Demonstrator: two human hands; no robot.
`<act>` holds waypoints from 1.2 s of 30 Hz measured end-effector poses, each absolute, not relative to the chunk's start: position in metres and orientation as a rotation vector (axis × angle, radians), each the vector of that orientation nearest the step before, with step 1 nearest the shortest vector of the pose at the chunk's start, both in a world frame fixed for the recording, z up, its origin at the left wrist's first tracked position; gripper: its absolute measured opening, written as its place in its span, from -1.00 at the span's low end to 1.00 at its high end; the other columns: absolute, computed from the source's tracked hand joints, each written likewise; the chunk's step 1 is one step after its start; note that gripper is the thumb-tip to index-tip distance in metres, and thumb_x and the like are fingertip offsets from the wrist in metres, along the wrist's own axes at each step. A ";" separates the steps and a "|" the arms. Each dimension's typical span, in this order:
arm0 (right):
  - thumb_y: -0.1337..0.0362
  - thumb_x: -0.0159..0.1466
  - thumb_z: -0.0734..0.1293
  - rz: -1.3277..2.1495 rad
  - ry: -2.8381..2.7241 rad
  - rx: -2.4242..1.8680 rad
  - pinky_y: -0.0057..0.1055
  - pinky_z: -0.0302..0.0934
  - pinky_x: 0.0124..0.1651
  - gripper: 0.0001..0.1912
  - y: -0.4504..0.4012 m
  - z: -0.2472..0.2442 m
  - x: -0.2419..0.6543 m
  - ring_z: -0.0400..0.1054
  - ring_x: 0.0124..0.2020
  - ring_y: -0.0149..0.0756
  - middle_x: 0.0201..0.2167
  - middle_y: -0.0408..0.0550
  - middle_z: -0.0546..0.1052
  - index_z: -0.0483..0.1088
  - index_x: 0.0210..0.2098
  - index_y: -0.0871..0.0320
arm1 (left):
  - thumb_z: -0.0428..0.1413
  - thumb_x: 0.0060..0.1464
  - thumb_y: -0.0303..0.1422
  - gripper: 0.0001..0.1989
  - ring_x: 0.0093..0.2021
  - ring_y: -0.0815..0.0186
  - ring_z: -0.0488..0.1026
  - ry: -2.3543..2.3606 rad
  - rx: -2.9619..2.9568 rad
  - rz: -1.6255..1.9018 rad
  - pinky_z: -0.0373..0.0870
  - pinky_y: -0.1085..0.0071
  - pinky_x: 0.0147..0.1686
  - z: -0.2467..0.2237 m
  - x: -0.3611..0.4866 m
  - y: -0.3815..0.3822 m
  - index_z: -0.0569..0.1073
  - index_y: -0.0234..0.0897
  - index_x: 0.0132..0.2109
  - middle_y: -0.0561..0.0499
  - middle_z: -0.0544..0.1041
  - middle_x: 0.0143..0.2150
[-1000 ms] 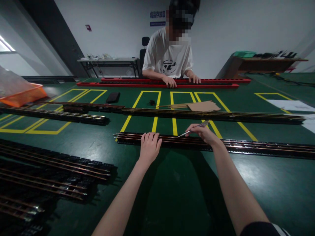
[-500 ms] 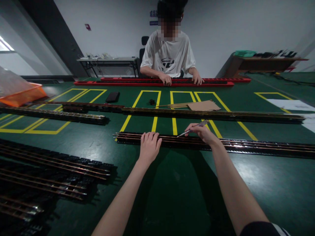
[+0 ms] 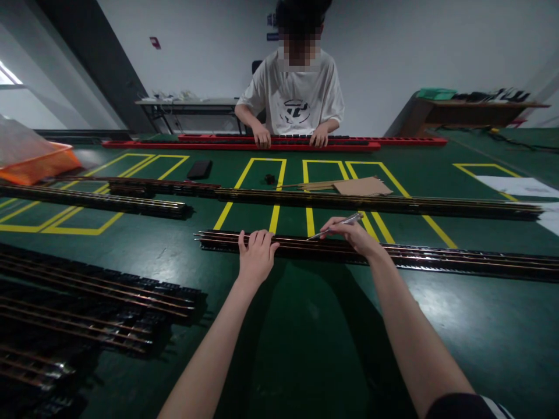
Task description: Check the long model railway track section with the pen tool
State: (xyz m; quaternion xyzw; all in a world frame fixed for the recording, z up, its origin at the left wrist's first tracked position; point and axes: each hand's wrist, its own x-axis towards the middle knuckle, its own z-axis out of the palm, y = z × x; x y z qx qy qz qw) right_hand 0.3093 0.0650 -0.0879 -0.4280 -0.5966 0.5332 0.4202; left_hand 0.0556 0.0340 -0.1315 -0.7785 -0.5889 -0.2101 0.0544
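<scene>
A long black rail [image 3: 301, 247] with thin copper-coloured rods along it lies crosswise on the green table in front of me. Near its left end, my left hand [image 3: 257, 256] lies across the rail, fingers curved over it and thumb to the right. My right hand [image 3: 351, 234] pinches a slim silver pen-like tool [image 3: 338, 224], whose narrow tip meets the rail or hovers just over it. Exactly what kind of tool this is cannot be made out. The rail continues under my right wrist and out past the right edge.
More black rails with rods lie at left [image 3: 100, 282] and across the middle [image 3: 393, 203]. Beyond are a cardboard piece [image 3: 363, 186], a dark flat box [image 3: 200, 169] and an orange basket [image 3: 41, 163]. Opposite, a person [image 3: 297, 99] has both hands on red trays [image 3: 345, 145].
Both my hands and the rail have shifted slightly left, the tool still in my right hand. Across the table, the person's hands and the nearer red tray have moved left too.
</scene>
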 end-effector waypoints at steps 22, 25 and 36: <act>0.24 0.12 0.31 1.343 -1.564 -1.044 -0.19 0.16 0.06 -0.85 0.061 -0.082 0.302 0.47 -0.25 -0.24 -0.43 -0.10 0.59 0.52 -0.41 0.12 | -0.20 0.28 -0.22 -0.59 0.09 0.11 0.36 -1.712 -2.328 -0.688 -0.01 0.01 0.19 -0.133 0.036 0.040 0.41 -0.31 0.05 -0.15 0.50 0.03; 0.25 0.09 0.32 1.355 -1.542 -1.037 -0.20 0.18 0.02 -0.86 0.062 -0.083 0.305 0.47 -0.28 -0.23 -0.45 -0.10 0.59 0.52 -0.43 0.12 | -0.19 0.28 -0.20 -0.58 0.11 0.13 0.36 -1.609 -2.380 -0.683 -0.02 0.02 0.21 -0.130 0.044 0.036 0.41 -0.29 0.08 -0.13 0.49 0.06; 0.25 0.06 0.31 1.324 -1.529 -1.086 -0.24 0.18 -0.07 -0.85 0.062 -0.084 0.316 0.45 -0.31 -0.22 -0.49 -0.11 0.58 0.53 -0.46 0.12 | -0.20 0.27 -0.13 -0.50 0.21 0.09 0.23 -1.642 -2.460 -0.493 0.04 0.03 0.24 -0.136 0.061 0.033 0.28 -0.26 0.22 -0.15 0.36 0.18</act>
